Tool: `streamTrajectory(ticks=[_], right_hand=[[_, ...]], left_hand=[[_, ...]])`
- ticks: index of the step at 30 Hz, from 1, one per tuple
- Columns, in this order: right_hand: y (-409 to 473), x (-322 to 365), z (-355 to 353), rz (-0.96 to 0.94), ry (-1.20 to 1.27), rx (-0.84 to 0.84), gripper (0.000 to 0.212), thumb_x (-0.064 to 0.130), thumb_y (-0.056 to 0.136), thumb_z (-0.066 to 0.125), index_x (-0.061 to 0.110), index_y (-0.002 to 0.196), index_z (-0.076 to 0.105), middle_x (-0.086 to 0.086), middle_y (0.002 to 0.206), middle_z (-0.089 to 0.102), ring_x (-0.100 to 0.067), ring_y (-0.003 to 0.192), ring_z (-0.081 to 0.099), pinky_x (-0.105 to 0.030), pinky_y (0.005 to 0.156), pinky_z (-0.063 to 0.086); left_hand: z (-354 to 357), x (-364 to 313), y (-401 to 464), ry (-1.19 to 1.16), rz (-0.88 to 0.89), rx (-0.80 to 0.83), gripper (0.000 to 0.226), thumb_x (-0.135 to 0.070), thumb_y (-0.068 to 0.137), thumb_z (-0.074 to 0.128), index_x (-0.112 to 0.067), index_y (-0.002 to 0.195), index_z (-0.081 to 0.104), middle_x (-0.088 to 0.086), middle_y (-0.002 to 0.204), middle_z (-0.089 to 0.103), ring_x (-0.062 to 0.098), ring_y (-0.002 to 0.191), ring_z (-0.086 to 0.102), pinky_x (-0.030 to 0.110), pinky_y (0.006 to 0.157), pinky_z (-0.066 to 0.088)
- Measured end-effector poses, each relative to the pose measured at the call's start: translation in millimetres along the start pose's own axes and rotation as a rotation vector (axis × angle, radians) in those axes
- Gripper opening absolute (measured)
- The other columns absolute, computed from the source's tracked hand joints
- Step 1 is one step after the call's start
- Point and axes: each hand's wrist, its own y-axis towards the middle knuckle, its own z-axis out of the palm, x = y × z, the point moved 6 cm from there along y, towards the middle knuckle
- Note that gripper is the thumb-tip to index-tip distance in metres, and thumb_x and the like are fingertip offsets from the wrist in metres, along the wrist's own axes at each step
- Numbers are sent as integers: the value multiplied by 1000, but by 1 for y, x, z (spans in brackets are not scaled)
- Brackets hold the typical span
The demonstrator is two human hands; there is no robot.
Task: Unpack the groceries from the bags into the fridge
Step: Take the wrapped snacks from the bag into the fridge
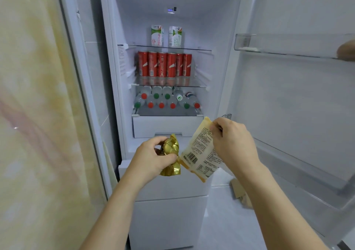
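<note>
Open fridge (123,28), left hand (151,156) gripping gold packet (172,158), right hand (233,142) pinching pale, perhaps noodle, packet (201,149)

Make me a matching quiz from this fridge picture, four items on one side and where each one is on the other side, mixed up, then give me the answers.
Items:
1. milk cartons
2. red cans
3. water bottles
4. gold foil packet

Places:
A. lying on their sides on the lowest shelf
B. gripped in the left hand
C. upright on the top glass shelf
D. in a row on the middle shelf

Pairs: 1-C, 2-D, 3-A, 4-B
</note>
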Motion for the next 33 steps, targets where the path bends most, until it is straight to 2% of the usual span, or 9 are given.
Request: streamTrajectory(ticks=[3, 7, 12, 15, 20, 23, 26, 28, 33], right_hand=[[32, -10, 0, -5, 24, -46, 24, 24, 97, 43, 13, 81, 57, -4, 75, 62, -32, 70, 55, -38, 60, 49], [70, -18, 0, -33, 61, -109, 26, 24, 97, 44, 11, 77, 55, -4, 71, 60, -33, 67, 55, -40, 56, 47], [99, -27, -5, -14, 94, -192, 24, 22, 97, 44, 11, 81, 58, -3, 75, 61, -31, 72, 53, -37, 58, 43], [110, -34, -17, 11, 85, -253, 25, 24, 98, 45, 10, 84, 61, -1, 75, 61, -29, 73, 53, -37, 61, 43], [129, -48, -42, 45, 22, -341, 22, 22, 96, 47, 11, 83, 61, -4, 77, 63, -32, 74, 54, -40, 62, 47], [137, -57, -57, 35, -56, -375, 19, 20, 95, 48, 12, 84, 61, -5, 76, 61, -32, 75, 53, -37, 61, 44], [143, -67, -64, 33, -94, -378, 19, 20, 96, 48, 12, 86, 63, -5, 77, 61, -32, 74, 52, -34, 59, 40], [147, -76, -63, 28, -94, -362, 20, 20, 96, 48, 11, 86, 63, -5, 77, 60, -32, 74, 53, -33, 58, 40], [155, -97, -46, -7, -176, -241, 22, 24, 99, 44, 16, 93, 62, -3, 83, 64, -29, 78, 56, -36, 65, 47]], left_hand=[[9, -9, 33, 17, 26, 7, 44, -26, 75, 78, -35, 115, 63, -9, 96, 67, 7, 84, 65, 19, 65, 53], [15, -16, 75, 0, 44, -8, 43, -24, 75, 78, -34, 114, 63, -8, 97, 68, 8, 85, 66, 24, 70, 56], [25, -21, 110, -31, 70, 8, 38, -20, 76, 77, -36, 108, 65, -8, 92, 70, 11, 82, 68, 32, 72, 60], [28, -28, 127, -24, 89, 45, 39, -22, 76, 78, -37, 108, 64, -8, 90, 69, 11, 80, 67, 30, 69, 59], [38, -47, 155, -65, 150, 113, 41, -21, 74, 80, -36, 109, 65, -9, 94, 70, 12, 85, 68, 37, 77, 60], [50, -55, 168, -121, 172, 129, 38, -25, 68, 82, -37, 101, 67, -9, 94, 71, 12, 87, 69, 41, 78, 60], [67, -64, 174, -140, 177, 151, 52, -35, 59, 79, -35, 110, 67, -8, 99, 70, 13, 90, 68, 42, 78, 60], [79, -70, 176, -136, 189, 169, 57, -35, 60, 80, -33, 115, 65, -8, 103, 69, 13, 92, 68, 41, 78, 60], [105, -83, 181, -137, 206, 180, 40, -19, 73, 81, -33, 107, 67, -7, 95, 71, 13, 84, 70, 38, 75, 61]])
